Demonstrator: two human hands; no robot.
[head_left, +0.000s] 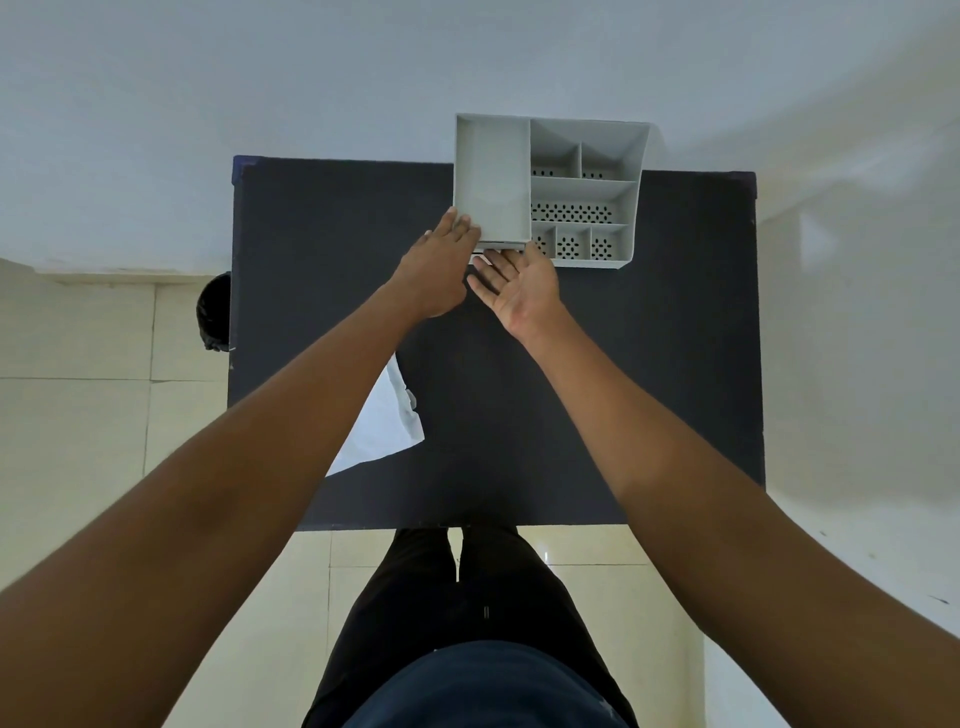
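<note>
A grey plastic organizer (582, 187) with several compartments, some with perforated floors, stands at the far edge of the dark table (649, 364). My left hand (441, 265) reaches to the organizer's near left corner, fingers straight and touching its front wall. My right hand (519, 288) is palm-up just in front of the organizer, fingers relaxed under its near edge. A thin pale strip shows between the two hands at the organizer's base; what it is cannot be told.
A white sheet or bag (379, 426) lies on the table's left part, partly hidden under my left forearm. A black round object (214, 312) sits beside the table's left edge. Beyond the table rises a white wall; tiled floor lies below.
</note>
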